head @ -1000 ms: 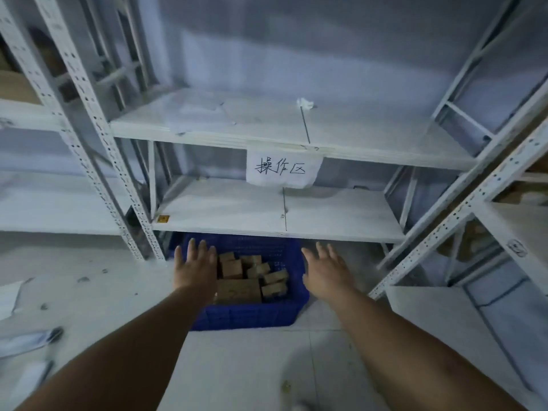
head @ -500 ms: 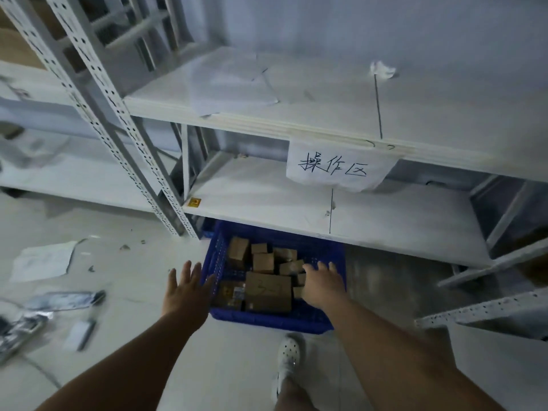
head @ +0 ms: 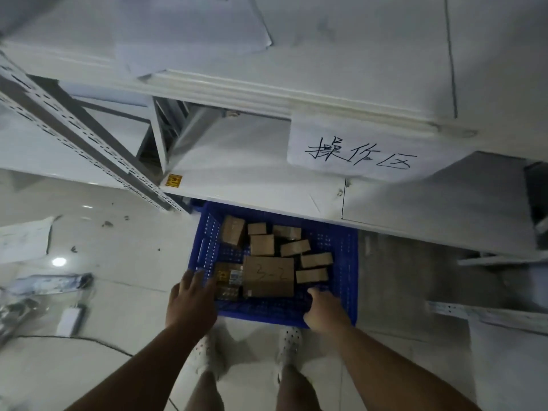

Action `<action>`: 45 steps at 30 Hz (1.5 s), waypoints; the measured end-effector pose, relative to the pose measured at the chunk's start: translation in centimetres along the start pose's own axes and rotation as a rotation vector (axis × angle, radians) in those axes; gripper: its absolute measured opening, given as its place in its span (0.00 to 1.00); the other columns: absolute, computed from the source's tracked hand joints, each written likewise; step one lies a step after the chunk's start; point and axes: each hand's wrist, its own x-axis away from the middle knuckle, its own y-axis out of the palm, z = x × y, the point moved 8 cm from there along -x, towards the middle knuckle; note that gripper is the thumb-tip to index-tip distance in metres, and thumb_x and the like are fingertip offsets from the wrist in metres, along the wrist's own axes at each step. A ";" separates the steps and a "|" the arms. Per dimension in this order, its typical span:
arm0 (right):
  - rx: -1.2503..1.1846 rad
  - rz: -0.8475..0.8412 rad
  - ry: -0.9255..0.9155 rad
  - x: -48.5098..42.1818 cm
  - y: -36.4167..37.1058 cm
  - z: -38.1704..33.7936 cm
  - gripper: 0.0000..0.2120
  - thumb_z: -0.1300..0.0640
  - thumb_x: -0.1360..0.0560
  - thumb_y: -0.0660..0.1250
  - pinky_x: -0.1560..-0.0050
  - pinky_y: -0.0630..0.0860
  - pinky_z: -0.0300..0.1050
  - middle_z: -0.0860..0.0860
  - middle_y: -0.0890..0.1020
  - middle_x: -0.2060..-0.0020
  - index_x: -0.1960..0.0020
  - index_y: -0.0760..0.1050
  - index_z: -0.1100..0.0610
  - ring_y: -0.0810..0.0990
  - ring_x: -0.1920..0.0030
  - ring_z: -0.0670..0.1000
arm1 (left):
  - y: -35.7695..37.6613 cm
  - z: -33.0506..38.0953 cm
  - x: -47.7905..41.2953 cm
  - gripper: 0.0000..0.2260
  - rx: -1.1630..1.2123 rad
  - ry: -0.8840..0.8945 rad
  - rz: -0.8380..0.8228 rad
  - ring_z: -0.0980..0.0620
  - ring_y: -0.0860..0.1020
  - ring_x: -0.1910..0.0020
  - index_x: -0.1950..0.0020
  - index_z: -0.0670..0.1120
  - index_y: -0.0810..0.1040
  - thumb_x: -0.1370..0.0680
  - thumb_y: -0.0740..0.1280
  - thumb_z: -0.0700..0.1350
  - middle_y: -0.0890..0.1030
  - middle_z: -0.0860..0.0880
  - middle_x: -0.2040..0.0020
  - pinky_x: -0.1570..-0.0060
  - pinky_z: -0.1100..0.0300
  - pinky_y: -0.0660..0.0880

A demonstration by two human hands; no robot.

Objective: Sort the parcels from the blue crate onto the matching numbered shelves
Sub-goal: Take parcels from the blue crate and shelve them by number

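Two hands are seen in the head view, both reached down to a blue crate (head: 344, 262) that sits on the floor, its far end tucked under the lowest shelf (head: 267, 185). The left hand (head: 191, 304) is laid palm-down over the crate's near left corner, its fingers (head: 198, 281) straight and slightly spread, the tips over the rim just left of a clear-wrapped parcel (head: 228, 281). The right hand (head: 326, 311) is curled over the near rim, and its fingers (head: 315, 291) appear hooked inside the wall, though blur leaves the grip uncertain. Just beyond and between the two sets of fingertips lies a large flat box (head: 268, 275) marked "3-2". Smaller boxes (head: 262, 244) are scattered past it toward the far end, none touched by either hand. Above the crate, a paper sign (head: 358, 154) with handwritten characters is hung from the edge of the upper shelf (head: 326, 40). Two white shoes (head: 289, 341) are seen on the floor below the wrists, and scattered papers (head: 25, 241) lie far left of the left fingers.
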 end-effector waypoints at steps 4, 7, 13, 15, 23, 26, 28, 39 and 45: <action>-0.175 -0.009 0.096 -2.6 3.0 2.0 0.32 0.55 0.24 0.65 0.40 0.75 0.49 0.54 0.71 0.33 0.23 0.57 0.51 0.73 0.36 0.55 | 1.9 -1.0 -6.0 0.27 -0.060 0.067 -0.040 0.45 0.51 0.24 0.25 0.51 0.59 0.23 0.61 0.46 0.56 0.47 0.24 0.28 0.49 0.58; -0.268 0.019 0.159 -4.4 5.1 3.5 0.32 0.54 0.23 0.66 0.36 0.72 0.48 0.54 0.71 0.32 0.23 0.56 0.52 0.72 0.34 0.55 | 4.5 -1.4 -10.1 0.25 -0.096 0.120 -0.073 0.46 0.57 0.26 0.26 0.51 0.61 0.22 0.61 0.45 0.60 0.47 0.26 0.31 0.51 0.61; -0.443 0.041 0.297 -8.8 10.9 3.5 0.34 0.57 0.23 0.67 0.38 0.71 0.45 0.56 0.71 0.31 0.22 0.54 0.56 0.73 0.34 0.56 | 12.4 -3.2 -16.3 0.18 0.051 0.127 -0.237 0.45 0.68 0.33 0.32 0.50 0.69 0.22 0.62 0.48 0.70 0.47 0.33 0.38 0.50 0.71; -0.440 0.002 0.306 -11.0 13.4 2.4 0.35 0.57 0.23 0.68 0.38 0.72 0.46 0.56 0.72 0.31 0.22 0.53 0.55 0.73 0.34 0.55 | 15.3 -4.0 -17.7 0.13 0.208 0.088 -0.312 0.46 0.74 0.40 0.37 0.47 0.74 0.21 0.61 0.48 0.76 0.45 0.39 0.43 0.52 0.73; -0.222 -0.106 0.133 -22.7 18.0 -5.2 0.34 0.55 0.21 0.65 0.62 0.75 0.43 0.55 0.75 0.35 0.21 0.50 0.49 0.79 0.59 0.51 | 23.5 -7.1 -24.4 0.17 0.161 0.107 -0.276 0.44 0.67 0.34 0.34 0.49 0.72 0.23 0.65 0.45 0.71 0.46 0.34 0.39 0.45 0.72; -0.203 -0.114 0.083 -27.4 19.3 -6.5 0.31 0.55 0.20 0.62 0.70 0.70 0.44 0.52 0.78 0.56 0.21 0.51 0.49 0.74 0.68 0.51 | 27.1 -7.5 -27.0 0.21 0.066 0.122 -0.290 0.44 0.66 0.33 0.32 0.50 0.70 0.24 0.66 0.42 0.69 0.46 0.33 0.41 0.48 0.72; -0.172 -0.104 0.076 -30.2 19.9 -6.7 0.31 0.54 0.20 0.62 0.60 0.77 0.48 0.53 0.78 0.53 0.22 0.51 0.48 0.79 0.59 0.54 | 29.6 -7.5 -27.9 0.22 -0.026 0.160 -0.310 0.45 0.65 0.32 0.30 0.51 0.68 0.24 0.66 0.42 0.67 0.47 0.32 0.41 0.48 0.71; 0.097 0.048 -0.076 -43.6 19.4 -7.6 0.33 0.61 0.23 0.63 0.34 0.69 0.54 0.53 0.62 0.25 0.22 0.53 0.52 0.63 0.28 0.58 | 41.0 -7.4 -31.9 0.37 -0.383 0.340 -0.307 0.41 0.62 0.30 0.23 0.48 0.47 0.24 0.66 0.49 0.61 0.42 0.28 0.35 0.47 0.67; 0.167 -0.023 -0.190 -47.4 19.7 -8.3 0.38 0.63 0.23 0.63 0.26 0.59 0.53 0.53 0.54 0.22 0.20 0.47 0.51 0.54 0.23 0.57 | 43.7 -5.6 -33.2 0.36 -0.508 0.491 -0.257 0.38 0.63 0.30 0.23 0.45 0.38 0.20 0.60 0.45 0.57 0.38 0.26 0.33 0.42 0.63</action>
